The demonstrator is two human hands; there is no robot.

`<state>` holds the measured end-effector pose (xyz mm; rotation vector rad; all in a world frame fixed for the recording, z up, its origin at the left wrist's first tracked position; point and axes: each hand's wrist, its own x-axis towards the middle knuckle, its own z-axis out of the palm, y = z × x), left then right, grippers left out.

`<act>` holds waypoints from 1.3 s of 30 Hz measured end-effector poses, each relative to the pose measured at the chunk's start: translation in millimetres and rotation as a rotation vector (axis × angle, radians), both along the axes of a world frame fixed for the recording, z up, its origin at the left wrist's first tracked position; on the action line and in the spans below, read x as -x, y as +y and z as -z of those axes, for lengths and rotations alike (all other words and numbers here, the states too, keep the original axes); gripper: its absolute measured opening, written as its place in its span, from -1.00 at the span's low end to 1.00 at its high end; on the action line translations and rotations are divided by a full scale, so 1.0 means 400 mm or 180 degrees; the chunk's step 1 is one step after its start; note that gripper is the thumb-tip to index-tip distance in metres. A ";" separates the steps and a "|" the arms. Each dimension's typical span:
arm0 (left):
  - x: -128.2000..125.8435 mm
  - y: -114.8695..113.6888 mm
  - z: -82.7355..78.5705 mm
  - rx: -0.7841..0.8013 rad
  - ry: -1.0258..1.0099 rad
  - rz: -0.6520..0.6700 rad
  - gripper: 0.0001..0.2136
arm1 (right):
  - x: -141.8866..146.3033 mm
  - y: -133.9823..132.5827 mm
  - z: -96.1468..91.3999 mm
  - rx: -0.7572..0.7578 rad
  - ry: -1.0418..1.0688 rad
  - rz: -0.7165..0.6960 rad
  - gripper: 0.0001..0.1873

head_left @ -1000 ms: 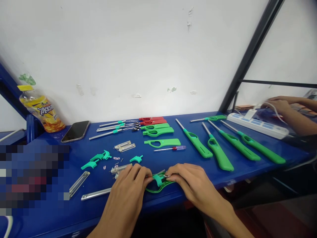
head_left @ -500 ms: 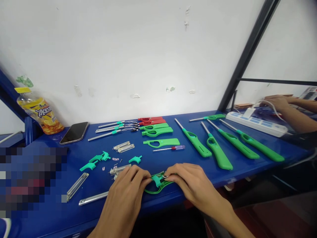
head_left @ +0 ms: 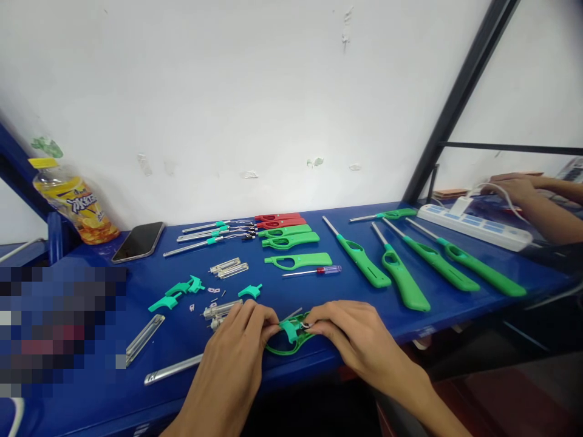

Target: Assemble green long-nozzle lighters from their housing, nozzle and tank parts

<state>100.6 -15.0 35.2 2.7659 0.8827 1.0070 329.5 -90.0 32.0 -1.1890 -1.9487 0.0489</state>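
Note:
Both my hands rest at the front edge of the blue table (head_left: 319,297), pinching an opened green lighter handle shell (head_left: 286,347) with a teal trigger piece (head_left: 288,331) set in it. My left hand (head_left: 237,346) has its fingers closed on the shell's left side. My right hand (head_left: 350,337) pinches the right side, fingertips pressed at a small metal part by the trigger. A long metal tube (head_left: 170,369) lies left of my left hand.
Loose teal triggers (head_left: 175,294), metal tubes and small parts lie left. Green and red handle shells (head_left: 286,240), a small screwdriver (head_left: 314,272) and several finished green lighters (head_left: 405,267) lie behind. A phone (head_left: 138,241), drink bottle (head_left: 75,200), power strip (head_left: 473,227) and another person's arms (head_left: 532,200) are further off.
My hands have stayed on the green shell with only slight finger shifts. The view has wobbled a little.

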 end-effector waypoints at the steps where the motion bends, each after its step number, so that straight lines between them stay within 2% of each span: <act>1: 0.000 -0.001 0.001 0.0002 0.0002 -0.0003 -0.79 | 0.000 0.000 0.000 -0.0002 0.0006 -0.0008 -0.80; 18: 0.002 -0.005 0.000 -0.0090 0.0145 0.0053 -0.78 | 0.000 -0.001 -0.001 0.0261 0.0113 -0.0023 -0.89; 27: 0.023 -0.018 0.006 -0.0702 0.0422 0.0050 -0.72 | -0.006 -0.008 -0.014 0.0500 0.0118 -0.0139 -0.90; 33: 0.007 -0.046 -0.005 -0.0542 0.0171 0.0126 -0.77 | -0.009 -0.005 -0.024 0.0731 0.0168 -0.0191 -0.88; 39: 0.001 -0.037 0.001 -0.0359 0.0063 0.0171 -0.85 | -0.013 -0.004 -0.036 0.0843 0.0062 -0.0237 -0.86</act>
